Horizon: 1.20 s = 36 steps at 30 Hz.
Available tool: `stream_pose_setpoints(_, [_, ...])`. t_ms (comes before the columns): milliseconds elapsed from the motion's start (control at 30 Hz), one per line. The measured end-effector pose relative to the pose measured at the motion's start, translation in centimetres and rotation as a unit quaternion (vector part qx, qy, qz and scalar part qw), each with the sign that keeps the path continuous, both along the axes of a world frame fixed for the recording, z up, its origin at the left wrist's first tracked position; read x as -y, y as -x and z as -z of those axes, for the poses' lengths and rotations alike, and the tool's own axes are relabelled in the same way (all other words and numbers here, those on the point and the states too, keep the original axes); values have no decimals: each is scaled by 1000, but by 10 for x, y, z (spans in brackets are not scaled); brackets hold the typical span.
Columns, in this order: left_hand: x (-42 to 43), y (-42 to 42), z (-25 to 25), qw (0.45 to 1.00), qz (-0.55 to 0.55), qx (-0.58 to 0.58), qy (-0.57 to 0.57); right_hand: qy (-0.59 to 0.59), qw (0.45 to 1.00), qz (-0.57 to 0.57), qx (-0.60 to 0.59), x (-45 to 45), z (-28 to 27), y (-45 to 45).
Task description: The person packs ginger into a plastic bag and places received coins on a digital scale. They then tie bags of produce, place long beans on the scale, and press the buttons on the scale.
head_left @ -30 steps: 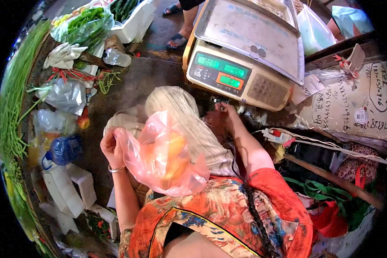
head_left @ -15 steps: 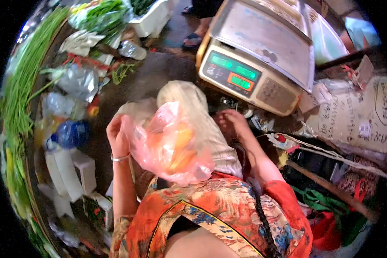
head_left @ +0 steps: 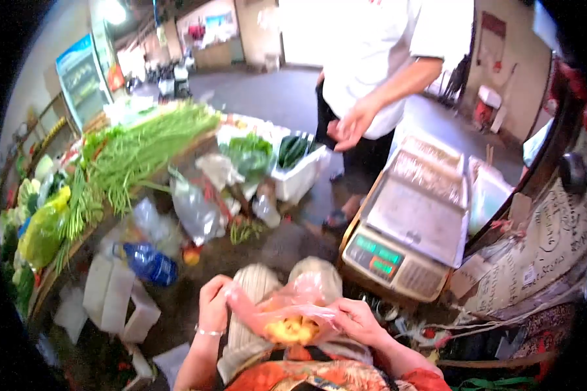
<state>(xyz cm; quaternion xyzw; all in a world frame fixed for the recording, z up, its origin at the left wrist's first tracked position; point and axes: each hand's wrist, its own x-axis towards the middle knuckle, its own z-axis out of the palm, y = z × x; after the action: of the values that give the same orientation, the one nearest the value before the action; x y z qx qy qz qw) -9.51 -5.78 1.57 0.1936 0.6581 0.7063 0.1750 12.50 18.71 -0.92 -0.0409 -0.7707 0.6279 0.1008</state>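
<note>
Pink bag (head_left: 305, 298) is grasped by left fingers (head_left: 218, 288) and right fingers (head_left: 347, 313); the sheet (head_left: 536, 242) bears handwriting (illegibly blurred).

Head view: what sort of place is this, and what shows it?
Probably a market vegetable stall: long greens heaped at the left, a scale, and a white box holding dark green vegetables.

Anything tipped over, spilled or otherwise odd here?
The blue plastic jug lies on its side beside white foam pieces, and a few green stalks lie loose on the floor, apart from the heaped greens.
</note>
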Motion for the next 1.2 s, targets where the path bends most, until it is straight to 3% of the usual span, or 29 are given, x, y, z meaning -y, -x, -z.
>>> stream_pose_setpoints(33, [-2,0,-9,998,-1,30,-52,-18,1000,9,-17,-5,-11,4])
stream_pose_setpoints(100, [-1,4,-31,985,17,89,-146,152,983,102,-20,-5,-29,14])
stream_pose_setpoints(133, [0,4,-47,975,62,113,-180,177,976,127,-7,-10,-40,19])
stream_pose_setpoints(200, [-9,5,-62,973,22,131,-191,131,966,199,-97,-17,-53,36])
stream_pose_setpoints(267, [-15,-1,-87,985,53,108,-124,203,961,159,-100,-22,-74,39])
stream_pose_setpoints(333, [-23,-3,-93,982,80,101,-136,181,961,164,-128,-11,-93,49])
stream_pose_setpoints(400, [-38,-13,-96,981,119,111,-102,57,970,113,-208,-1,-92,63])
stream_pose_setpoints(433, [-45,-19,-94,977,163,107,-89,108,983,85,-126,9,-101,61])
stream_pose_setpoints(467, [-47,-20,-87,967,221,99,-77,83,987,79,-112,17,-108,64])
stream_pose_setpoints(667, [-61,-26,-89,938,288,148,-126,-160,967,77,-181,39,-122,82])
stream_pose_setpoints(867, [-68,-27,-111,925,348,125,-86,-182,955,71,-223,30,-133,96])
stream_pose_setpoints(933, [-77,-17,-108,925,372,81,-23,-161,957,59,-235,25,-136,95])
stream_pose_setpoints(967, [-82,-10,-110,926,358,105,-61,-139,957,48,-249,22,-139,94])
stream_pose_setpoints(1067, [-95,29,-140,954,299,5,16,-145,958,121,-214,-9,-124,80])
stream_pose_setpoints(1133, [-106,55,-158,947,304,-69,74,80,979,116,-147,-22,-103,64])
stream_pose_setpoints(1200, [-125,62,-176,940,286,-144,120,44,985,145,-88,-36,-76,47])
